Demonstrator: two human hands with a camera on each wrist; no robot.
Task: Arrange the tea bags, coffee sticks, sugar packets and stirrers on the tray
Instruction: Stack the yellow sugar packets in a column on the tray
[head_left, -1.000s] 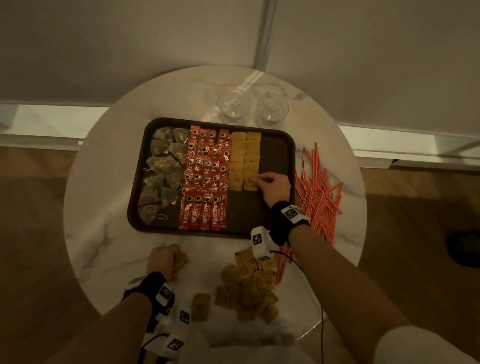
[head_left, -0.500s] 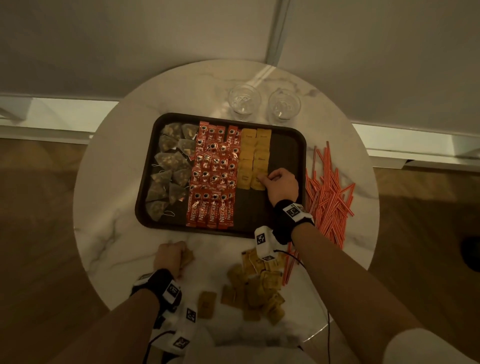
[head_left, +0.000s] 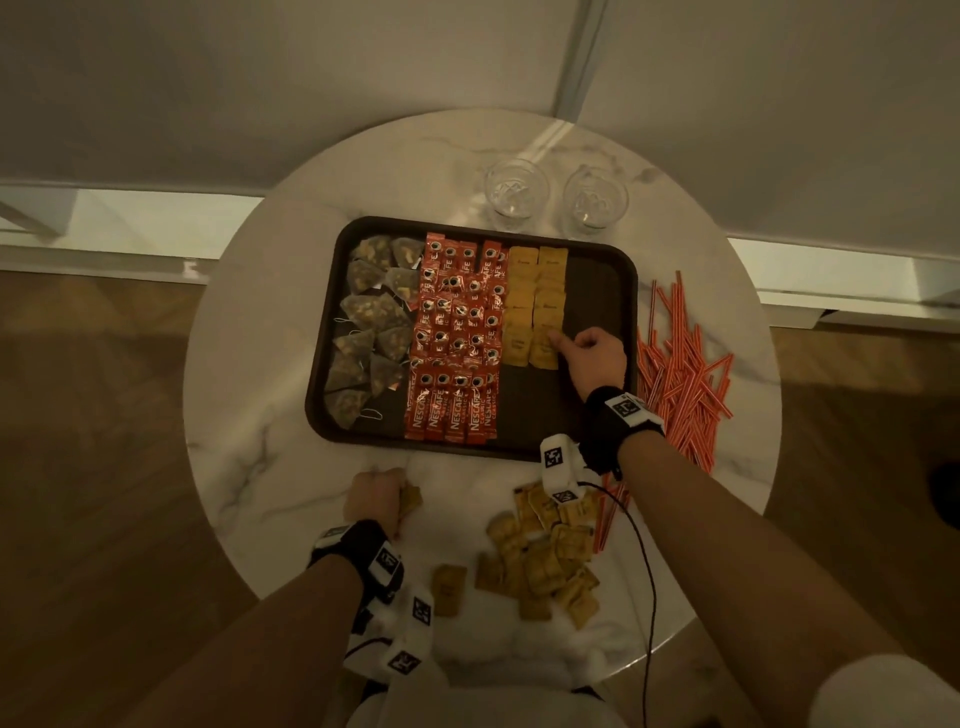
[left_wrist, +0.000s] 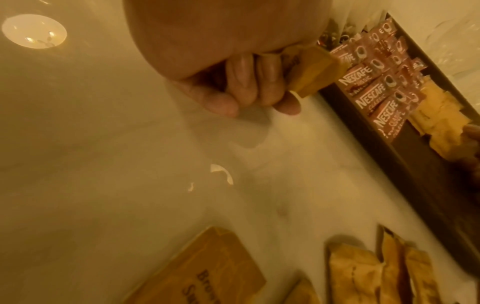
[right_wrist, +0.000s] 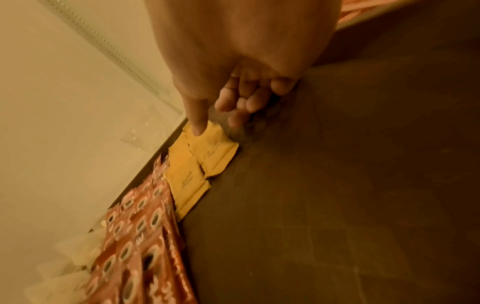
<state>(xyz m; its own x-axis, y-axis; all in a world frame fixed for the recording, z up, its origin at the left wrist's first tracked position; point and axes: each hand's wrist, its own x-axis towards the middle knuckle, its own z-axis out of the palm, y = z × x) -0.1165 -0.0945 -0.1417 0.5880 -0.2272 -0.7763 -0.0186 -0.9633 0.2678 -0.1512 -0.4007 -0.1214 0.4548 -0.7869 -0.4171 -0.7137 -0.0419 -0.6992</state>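
Observation:
The dark tray (head_left: 602, 275) holds tea bags (head_left: 371, 325) on the left, red coffee sticks (head_left: 457, 338) in the middle and two columns of yellow sugar packets (head_left: 535, 306). My right hand (head_left: 571, 345) is on the tray. Its straight index finger (right_wrist: 197, 123) presses the nearest packet (right_wrist: 215, 154) of the right column, and its other fingers are loosely curled. My left hand (head_left: 389, 499) rests on the table in front of the tray and grips a small stack of sugar packets (left_wrist: 311, 70). Loose sugar packets (head_left: 545, 561) lie near me. Red stirrers (head_left: 680, 358) lie right of the tray.
Two clear glasses (head_left: 516, 195) (head_left: 596, 200) stand behind the tray near the wall. A single sugar packet (head_left: 449, 590) lies by my left wrist. The round marble table (head_left: 249, 415) ends close on all sides. The tray's right strip is bare.
The head view has shifted a little. My right index finger stays on the same packet, and my left hand keeps its stack in the same place.

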